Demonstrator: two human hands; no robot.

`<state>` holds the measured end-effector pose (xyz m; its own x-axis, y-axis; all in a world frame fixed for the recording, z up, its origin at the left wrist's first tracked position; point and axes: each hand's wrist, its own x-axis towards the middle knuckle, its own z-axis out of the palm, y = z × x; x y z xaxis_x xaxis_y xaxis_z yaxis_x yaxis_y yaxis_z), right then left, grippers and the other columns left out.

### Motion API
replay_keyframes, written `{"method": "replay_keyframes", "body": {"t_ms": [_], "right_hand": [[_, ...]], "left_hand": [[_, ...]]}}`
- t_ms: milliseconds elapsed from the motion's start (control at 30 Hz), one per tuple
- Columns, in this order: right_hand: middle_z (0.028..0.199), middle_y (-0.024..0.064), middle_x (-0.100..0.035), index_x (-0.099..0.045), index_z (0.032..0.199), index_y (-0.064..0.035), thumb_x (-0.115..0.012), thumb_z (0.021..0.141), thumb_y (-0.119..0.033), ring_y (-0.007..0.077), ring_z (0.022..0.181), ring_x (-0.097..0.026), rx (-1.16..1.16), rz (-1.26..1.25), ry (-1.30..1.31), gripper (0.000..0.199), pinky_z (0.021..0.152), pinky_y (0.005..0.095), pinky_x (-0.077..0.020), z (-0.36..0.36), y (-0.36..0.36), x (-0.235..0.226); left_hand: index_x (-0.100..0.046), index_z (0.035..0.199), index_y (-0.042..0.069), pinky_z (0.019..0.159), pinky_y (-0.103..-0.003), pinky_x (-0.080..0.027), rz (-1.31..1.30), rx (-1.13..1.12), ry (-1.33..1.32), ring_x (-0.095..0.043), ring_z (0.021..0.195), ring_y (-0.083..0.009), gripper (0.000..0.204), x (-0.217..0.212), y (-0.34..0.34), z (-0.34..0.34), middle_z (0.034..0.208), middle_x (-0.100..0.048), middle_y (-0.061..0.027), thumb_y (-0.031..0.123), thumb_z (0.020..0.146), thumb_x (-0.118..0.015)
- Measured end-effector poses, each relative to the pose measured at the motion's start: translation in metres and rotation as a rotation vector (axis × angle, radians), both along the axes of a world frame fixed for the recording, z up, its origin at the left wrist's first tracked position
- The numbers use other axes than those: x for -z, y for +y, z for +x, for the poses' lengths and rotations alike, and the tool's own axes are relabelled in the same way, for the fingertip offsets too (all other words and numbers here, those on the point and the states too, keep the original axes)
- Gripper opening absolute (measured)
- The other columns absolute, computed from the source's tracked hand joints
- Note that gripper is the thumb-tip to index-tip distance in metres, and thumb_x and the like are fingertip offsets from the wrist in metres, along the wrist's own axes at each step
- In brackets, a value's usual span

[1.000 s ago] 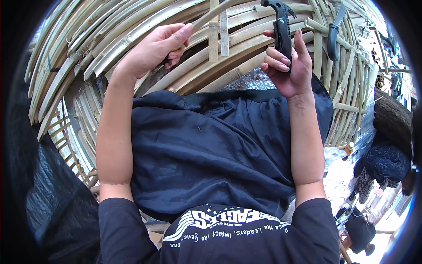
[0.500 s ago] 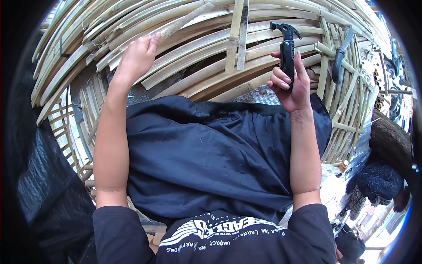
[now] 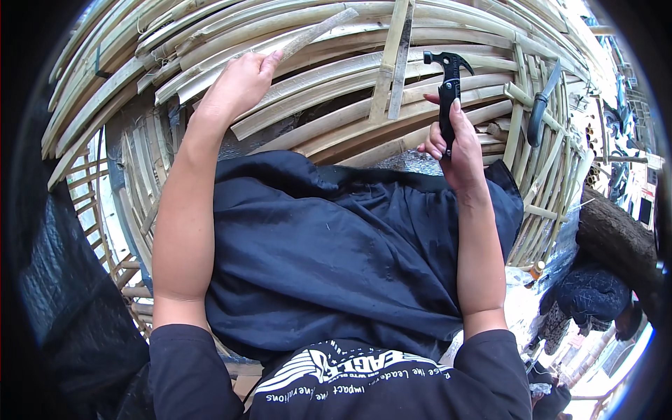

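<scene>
The right hand [image 3: 458, 150] has its fingers [image 3: 435, 148] curled around the lower handle of a black hammer [image 3: 448, 91], thumb laid up along the grip, so the tool stands upright with its claw head above the fingertips. Half a second ago the hammer stood much the same way; a second ago its head sat higher, against the picture's top edge.

The left hand [image 3: 238, 87] pinches the near end of a thin bamboo strip [image 3: 315, 31] between thumb and forefinger, the other fingers folded together below. The strip runs up and to the right from the fingertips, lying over the curved slats. A second ago this hand was clenched lower on the frame with no loose strip showing past the fingers; since then it has opened into a pinch.

Beyond both sets of fingers lies a large round bamboo frame [image 3: 210, 42] of bent splits, with two straight cross slats [image 3: 392, 63] standing between the hands. Further right of the hammer, a dark-handled knife [image 3: 540, 105] is stuck among the slats, well apart from the right hand. Below the wrists, a dark blue cloth [image 3: 336, 245] covers the person's lap, and the forearms run down to black sleeves.
</scene>
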<state>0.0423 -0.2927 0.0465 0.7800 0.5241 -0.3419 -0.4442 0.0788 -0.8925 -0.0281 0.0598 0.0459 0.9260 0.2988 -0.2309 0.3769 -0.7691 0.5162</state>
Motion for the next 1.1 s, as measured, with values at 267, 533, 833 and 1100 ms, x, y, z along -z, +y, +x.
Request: {"method": "replay_keyframes", "body": {"t_ms": [267, 533, 833, 1100], "right_hand": [[0.094, 0.0096, -0.068, -0.051, 0.127, -0.0053, -0.055, 0.108, -0.022, 0.0083, 0.063, -0.056, 0.149, -0.105, -0.188, 0.026, 0.054, 0.0228, -0.0468, -0.001, 0.028, -0.015], [0.072, 0.0116, -0.066, -0.06, 0.112, 0.0018, -0.06, 0.104, -0.028, 0.0228, 0.062, -0.065, -0.057, -0.563, -0.994, 0.031, 0.061, 0.037, -0.0498, 0.044, 0.091, -0.054], [0.076, 0.0284, -0.067, -0.058, 0.109, -0.0004, -0.058, 0.103, -0.028, 0.0495, 0.076, -0.067, -0.078, -0.743, -1.128, 0.028, 0.067, 0.0537, -0.0489, 0.038, 0.124, -0.042], [0.081, 0.0296, -0.069, -0.058, 0.108, 0.0004, -0.058, 0.102, -0.03, 0.0512, 0.083, -0.067, -0.112, -0.872, -1.151, 0.031, 0.072, 0.0571, -0.0509, 0.047, 0.13, -0.036]], "left_hand": [[-0.058, 0.091, -0.004, 0.077, -0.044, -0.048, -0.094, -0.007, -0.111, -0.053, 0.071, -0.0296, 0.057, 0.025, 0.007, 0.003, 0.07, -0.058, -0.0169, 0.046, 0.11, -0.041], [-0.063, 0.1, -0.003, 0.084, -0.046, -0.05, -0.125, -0.051, -0.068, -0.063, 0.082, -0.0379, 0.057, 0.019, 0.0, 0.001, 0.08, -0.066, -0.0217, 0.049, 0.109, -0.04], [-0.067, 0.113, -0.001, 0.089, -0.047, -0.05, -0.14, -0.041, -0.024, -0.066, 0.094, -0.0435, 0.06, 0.017, 0.002, -0.001, 0.091, -0.07, -0.0254, 0.052, 0.108, -0.041], [-0.068, 0.126, 0.003, 0.099, -0.045, -0.05, -0.054, -0.029, -0.053, -0.065, 0.112, -0.0439, 0.058, 0.025, 0.001, -0.001, 0.11, -0.071, -0.0267, 0.052, 0.107, -0.042]]}}
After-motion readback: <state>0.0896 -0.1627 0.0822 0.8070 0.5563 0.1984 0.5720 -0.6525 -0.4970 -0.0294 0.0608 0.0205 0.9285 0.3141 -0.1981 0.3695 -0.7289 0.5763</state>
